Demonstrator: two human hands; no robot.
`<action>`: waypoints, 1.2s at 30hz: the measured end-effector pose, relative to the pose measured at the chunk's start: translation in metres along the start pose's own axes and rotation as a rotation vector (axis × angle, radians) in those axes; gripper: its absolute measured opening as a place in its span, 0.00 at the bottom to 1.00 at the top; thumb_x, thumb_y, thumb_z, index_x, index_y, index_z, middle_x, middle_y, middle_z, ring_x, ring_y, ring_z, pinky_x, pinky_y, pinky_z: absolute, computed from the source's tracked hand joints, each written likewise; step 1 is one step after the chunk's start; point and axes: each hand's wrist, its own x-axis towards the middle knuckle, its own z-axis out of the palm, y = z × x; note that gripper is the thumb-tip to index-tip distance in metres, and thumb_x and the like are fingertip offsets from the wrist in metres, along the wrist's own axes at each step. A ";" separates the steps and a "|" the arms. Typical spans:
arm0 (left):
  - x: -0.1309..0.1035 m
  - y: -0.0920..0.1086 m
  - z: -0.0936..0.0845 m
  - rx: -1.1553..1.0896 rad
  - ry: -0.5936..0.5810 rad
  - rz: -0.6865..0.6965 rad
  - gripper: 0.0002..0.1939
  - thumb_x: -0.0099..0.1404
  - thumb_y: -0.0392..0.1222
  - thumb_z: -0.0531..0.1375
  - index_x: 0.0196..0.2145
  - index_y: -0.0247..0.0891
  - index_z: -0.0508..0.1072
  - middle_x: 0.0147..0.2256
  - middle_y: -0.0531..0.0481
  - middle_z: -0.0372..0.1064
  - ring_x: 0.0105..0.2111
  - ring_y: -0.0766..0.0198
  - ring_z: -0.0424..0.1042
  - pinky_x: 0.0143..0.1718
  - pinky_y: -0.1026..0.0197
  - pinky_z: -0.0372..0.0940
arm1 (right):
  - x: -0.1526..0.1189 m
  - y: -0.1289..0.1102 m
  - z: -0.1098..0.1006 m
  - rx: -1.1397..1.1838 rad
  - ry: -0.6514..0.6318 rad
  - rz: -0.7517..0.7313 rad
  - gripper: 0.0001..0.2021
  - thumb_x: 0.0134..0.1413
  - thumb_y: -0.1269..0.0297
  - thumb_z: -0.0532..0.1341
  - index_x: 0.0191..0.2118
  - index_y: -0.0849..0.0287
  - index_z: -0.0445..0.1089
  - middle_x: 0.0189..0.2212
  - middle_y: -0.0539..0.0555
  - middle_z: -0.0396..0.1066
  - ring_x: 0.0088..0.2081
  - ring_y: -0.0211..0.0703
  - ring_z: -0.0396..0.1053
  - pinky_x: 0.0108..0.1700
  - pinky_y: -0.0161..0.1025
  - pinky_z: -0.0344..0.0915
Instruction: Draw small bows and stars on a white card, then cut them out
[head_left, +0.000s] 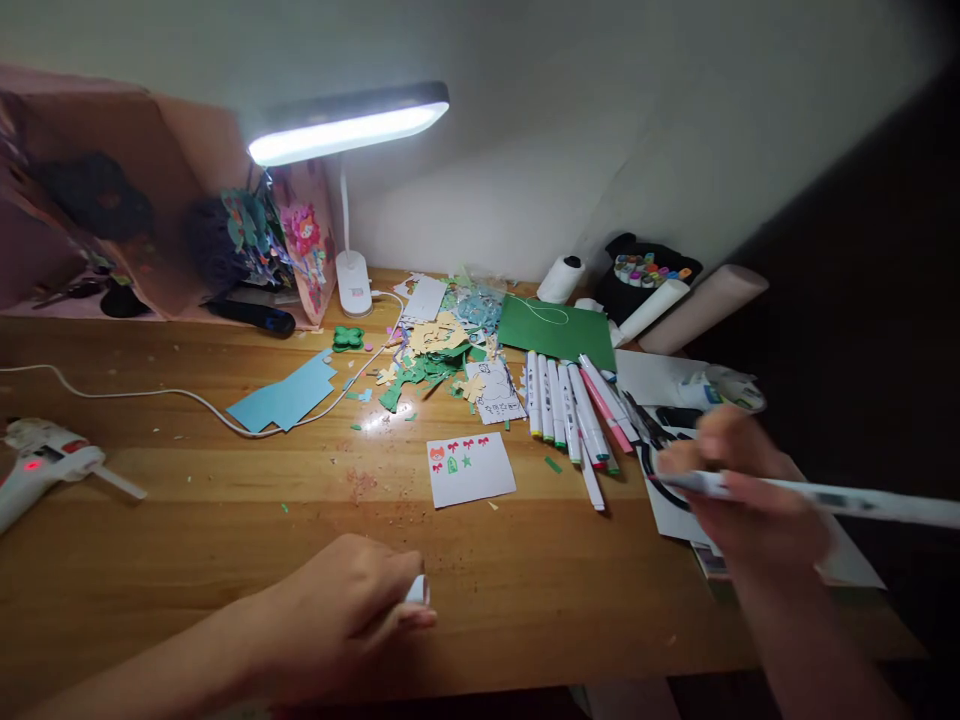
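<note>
In the head view, the left hand (360, 605), at the lower centre-left of the frame, has its fingers closed around a small white cap (418, 590) above the wooden surface (247, 520). The right hand (757, 490), blurred at the right of the frame, pinches a white marker (840, 500) between its fingers, the tip pointing left and the barrel running out to the right edge. Near the centre of the frame, between the hands and farther up, a white card (472, 480) lies flat, with red bows, a red face and green shapes drawn along its upper part. Up and right of it, a row of markers (562, 410) lies beside a drawn-on card (496, 392) and below a green sheet (559, 330). Paper scraps (439, 350) are heaped at the upper centre, with blue paper (285, 392) to their left. A lit lamp (352, 125) hangs over the upper left, its base standing on the surface, and a glue gun (45, 465) lies at the left edge. At the upper right, a black holder (637, 295) full of markers stands near a white spool (561, 279).
</note>
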 end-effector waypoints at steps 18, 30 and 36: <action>0.076 -0.020 0.085 0.636 0.417 0.179 0.16 0.68 0.37 0.47 0.39 0.22 0.70 0.49 0.24 0.65 0.51 0.46 0.66 0.51 0.52 0.59 | 0.073 0.067 0.092 -0.193 0.291 0.125 0.13 0.50 0.58 0.62 0.24 0.56 0.59 0.22 0.45 0.60 0.25 0.38 0.61 0.29 0.34 0.58; 0.075 -0.019 0.082 0.558 0.388 0.154 0.14 0.65 0.36 0.48 0.38 0.22 0.69 0.50 0.24 0.64 0.54 0.46 0.63 0.55 0.52 0.54 | 0.069 0.072 0.092 -0.331 0.302 0.168 0.15 0.54 0.59 0.58 0.20 0.56 0.55 0.17 0.44 0.56 0.22 0.37 0.55 0.26 0.34 0.53; 0.077 -0.019 0.083 0.584 0.418 0.144 0.16 0.64 0.38 0.50 0.40 0.21 0.69 0.51 0.25 0.64 0.54 0.47 0.63 0.55 0.52 0.54 | 0.068 0.073 0.093 -0.391 0.311 0.168 0.16 0.53 0.59 0.59 0.20 0.56 0.54 0.17 0.44 0.55 0.21 0.36 0.53 0.25 0.34 0.51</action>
